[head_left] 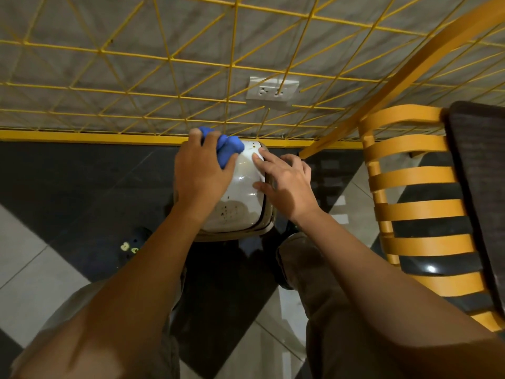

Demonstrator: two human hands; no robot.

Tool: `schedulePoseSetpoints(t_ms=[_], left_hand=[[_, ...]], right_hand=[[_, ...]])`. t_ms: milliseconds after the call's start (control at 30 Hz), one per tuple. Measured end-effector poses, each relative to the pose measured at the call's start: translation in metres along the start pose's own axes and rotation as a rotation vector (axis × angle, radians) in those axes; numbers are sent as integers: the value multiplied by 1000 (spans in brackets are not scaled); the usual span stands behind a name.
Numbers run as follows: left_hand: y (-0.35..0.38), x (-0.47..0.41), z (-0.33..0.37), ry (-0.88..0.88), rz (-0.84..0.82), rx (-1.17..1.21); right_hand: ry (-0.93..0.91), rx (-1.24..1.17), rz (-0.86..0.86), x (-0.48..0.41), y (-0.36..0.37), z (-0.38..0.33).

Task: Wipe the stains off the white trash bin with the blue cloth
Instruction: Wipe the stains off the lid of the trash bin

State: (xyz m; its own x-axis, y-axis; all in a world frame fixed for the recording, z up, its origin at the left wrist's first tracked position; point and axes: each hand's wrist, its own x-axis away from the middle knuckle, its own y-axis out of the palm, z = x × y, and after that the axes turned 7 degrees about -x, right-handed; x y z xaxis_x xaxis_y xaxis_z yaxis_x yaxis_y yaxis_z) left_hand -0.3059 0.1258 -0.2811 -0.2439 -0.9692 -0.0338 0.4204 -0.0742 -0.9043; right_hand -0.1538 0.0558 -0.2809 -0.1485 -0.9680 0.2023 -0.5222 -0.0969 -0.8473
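The white trash bin (243, 184) stands on the floor against the wall, seen from above, its lid glossy. Dark specks and a brownish smear mark the near part of the lid, and a few small spots sit at its far edge. My left hand (202, 170) grips the bunched blue cloth (228, 149) and holds it on the lid's far left corner. My right hand (284, 181) rests on the lid's right side, with fingertips and thumb pressing on the white surface.
An orange slatted chair (415, 212) stands close on the right beside a dark tabletop (478, 173). A yellow wire grid (169, 58) covers the grey wall, with a white socket (272, 91) behind it. My legs and a dark shoe (134, 242) are on the black-and-white tiles.
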Motion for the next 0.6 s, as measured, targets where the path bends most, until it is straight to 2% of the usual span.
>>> schedulePoseSetpoints(t_ms=[133, 333, 467, 600], left_hand=[[6, -7, 7, 83, -21, -16], [5, -29, 20, 8, -15, -46], [8, -33, 32, 155, -102, -25], [7, -40, 27, 170, -106, -97]], right_hand=[[-21, -4, 26, 2, 1, 0], [-27, 16, 37, 2, 0, -1], [-42, 59, 56, 4, 2, -2], [-50, 86, 63, 4, 1, -2]])
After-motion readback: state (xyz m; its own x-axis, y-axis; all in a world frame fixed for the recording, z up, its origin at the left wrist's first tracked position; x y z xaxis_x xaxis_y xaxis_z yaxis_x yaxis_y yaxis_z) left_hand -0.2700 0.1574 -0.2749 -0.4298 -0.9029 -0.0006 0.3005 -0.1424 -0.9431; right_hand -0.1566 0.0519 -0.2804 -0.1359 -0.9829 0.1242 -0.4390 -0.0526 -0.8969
